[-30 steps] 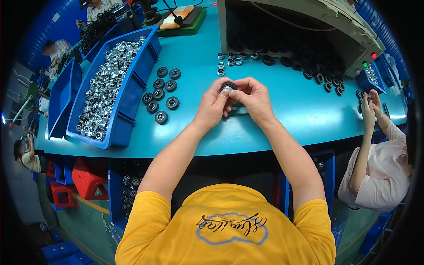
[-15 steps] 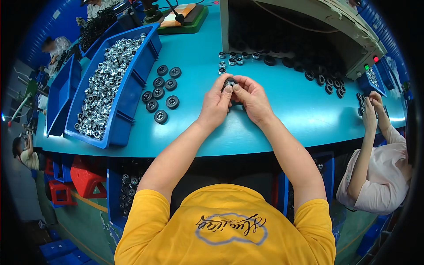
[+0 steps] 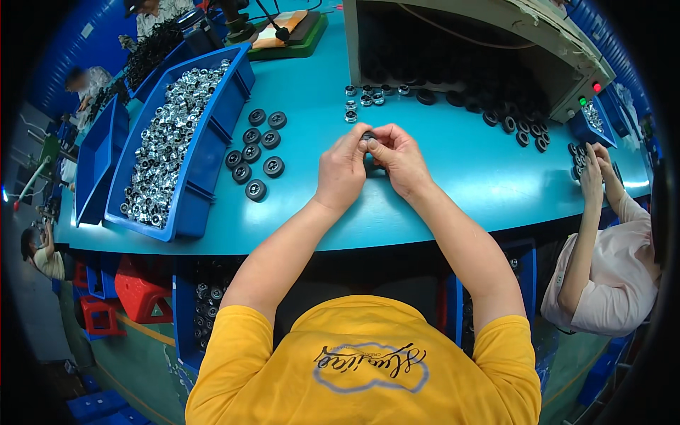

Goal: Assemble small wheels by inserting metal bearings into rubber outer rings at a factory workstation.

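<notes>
Above the blue desk [image 3: 304, 212], the left hand [image 3: 340, 168] and right hand [image 3: 405, 161] together pinch a small, dark, round wheel part [image 3: 367, 135], partly hidden by the fingers. It looks light and hardly fragile, probably rubbery and slightly springy, so the grippy outer rim seems the surest hold, thumbs opposing fingertips.
</notes>
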Available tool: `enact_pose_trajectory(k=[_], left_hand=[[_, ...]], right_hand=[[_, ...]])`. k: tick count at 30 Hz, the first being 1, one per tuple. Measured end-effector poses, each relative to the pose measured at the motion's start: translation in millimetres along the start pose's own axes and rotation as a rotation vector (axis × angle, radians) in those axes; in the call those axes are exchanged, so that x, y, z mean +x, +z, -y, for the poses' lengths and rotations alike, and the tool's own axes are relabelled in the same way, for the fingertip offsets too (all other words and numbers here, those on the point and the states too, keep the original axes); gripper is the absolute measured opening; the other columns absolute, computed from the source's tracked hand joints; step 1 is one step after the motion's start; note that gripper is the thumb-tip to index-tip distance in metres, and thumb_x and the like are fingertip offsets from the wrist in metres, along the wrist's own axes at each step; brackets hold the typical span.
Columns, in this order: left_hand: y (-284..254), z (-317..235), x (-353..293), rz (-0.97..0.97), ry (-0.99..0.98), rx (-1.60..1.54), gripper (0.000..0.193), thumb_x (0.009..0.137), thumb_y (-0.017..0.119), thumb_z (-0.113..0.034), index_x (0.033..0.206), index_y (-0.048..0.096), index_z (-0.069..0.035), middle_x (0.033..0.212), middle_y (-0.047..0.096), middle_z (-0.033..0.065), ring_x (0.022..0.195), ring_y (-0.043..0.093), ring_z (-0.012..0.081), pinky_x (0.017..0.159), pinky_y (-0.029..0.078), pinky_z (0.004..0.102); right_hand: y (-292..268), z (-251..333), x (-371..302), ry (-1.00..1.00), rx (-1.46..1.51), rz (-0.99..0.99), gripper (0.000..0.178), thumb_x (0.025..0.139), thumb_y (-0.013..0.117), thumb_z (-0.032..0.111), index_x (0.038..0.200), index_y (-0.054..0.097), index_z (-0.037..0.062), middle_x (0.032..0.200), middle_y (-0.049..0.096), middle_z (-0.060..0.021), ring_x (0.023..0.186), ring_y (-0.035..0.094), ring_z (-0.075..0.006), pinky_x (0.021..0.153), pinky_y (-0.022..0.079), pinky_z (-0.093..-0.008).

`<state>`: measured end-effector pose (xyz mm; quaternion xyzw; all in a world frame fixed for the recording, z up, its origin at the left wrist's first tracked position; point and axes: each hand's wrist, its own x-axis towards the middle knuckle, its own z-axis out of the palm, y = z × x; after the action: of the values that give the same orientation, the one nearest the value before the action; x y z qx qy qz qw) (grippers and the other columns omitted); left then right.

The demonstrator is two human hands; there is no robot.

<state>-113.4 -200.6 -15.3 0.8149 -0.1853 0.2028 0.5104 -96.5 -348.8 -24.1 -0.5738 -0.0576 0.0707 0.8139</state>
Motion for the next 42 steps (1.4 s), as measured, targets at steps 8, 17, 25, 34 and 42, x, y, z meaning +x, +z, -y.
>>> enact_pose_trajectory(k=[8,17,25,34,42], left_hand=[[3,-5,-3,0.011,0.067,0.022,0.032,0.102,0.055,-0.009,0.134,0.055,-0.005,0.097,0.07,0.0196,0.084,0.07,0.0367,0.07,0.056,0.0439],[2,0,-2,0.014,0.067,-0.031,0.038,0.102,0.057,-0.008,0.14,0.056,-0.008,0.09,0.07,0.0119,0.071,0.066,0.0203,0.064,0.054,0.0324],[-2,2,-5,0.257,-0.182,-0.267,0.052,0.098,0.055,0.002,0.149,0.049,-0.011,0.088,0.068,0.003,0.067,0.056,0.0078,0.061,0.051,0.0253],[3,-1,-4,0.169,-0.02,-0.167,0.051,0.097,0.057,0.003,0.146,0.05,-0.007,0.087,0.067,0.0049,0.068,0.06,0.0098,0.06,0.052,0.0273],[-10,0,-1,0.29,-0.294,-0.523,0.047,0.099,0.058,-0.002,0.145,0.054,-0.01,0.093,0.066,0.0019,0.067,0.056,0.0094,0.058,0.05,0.0259]], right_hand=[[-1,1,2,0.015,-0.001,-0.052,0.018,0.1,0.068,0.017,0.112,0.065,0.0048,0.097,0.067,-0.0007,0.083,0.059,-0.0073,0.069,0.048,-0.0232],[4,11,-2,0.023,0.039,-0.024,0.021,0.098,0.072,0.02,0.109,0.064,0.0047,0.09,0.065,-0.0006,0.081,0.059,-0.0071,0.067,0.048,-0.0231],[-4,7,0,-0.007,0.02,-0.054,0.027,0.091,0.08,0.021,0.102,0.06,0.005,0.087,0.064,-0.0027,0.072,0.061,-0.0102,0.06,0.051,-0.0231],[-6,11,0,0.05,-0.057,-0.056,0.026,0.094,0.077,0.024,0.104,0.063,0.0044,0.095,0.068,-0.0051,0.079,0.064,-0.0109,0.063,0.053,-0.0271],[-8,11,-3,-0.065,-0.114,-0.011,0.026,0.094,0.076,0.023,0.107,0.064,0.0034,0.096,0.069,-0.005,0.084,0.065,-0.0123,0.068,0.054,-0.0261]])
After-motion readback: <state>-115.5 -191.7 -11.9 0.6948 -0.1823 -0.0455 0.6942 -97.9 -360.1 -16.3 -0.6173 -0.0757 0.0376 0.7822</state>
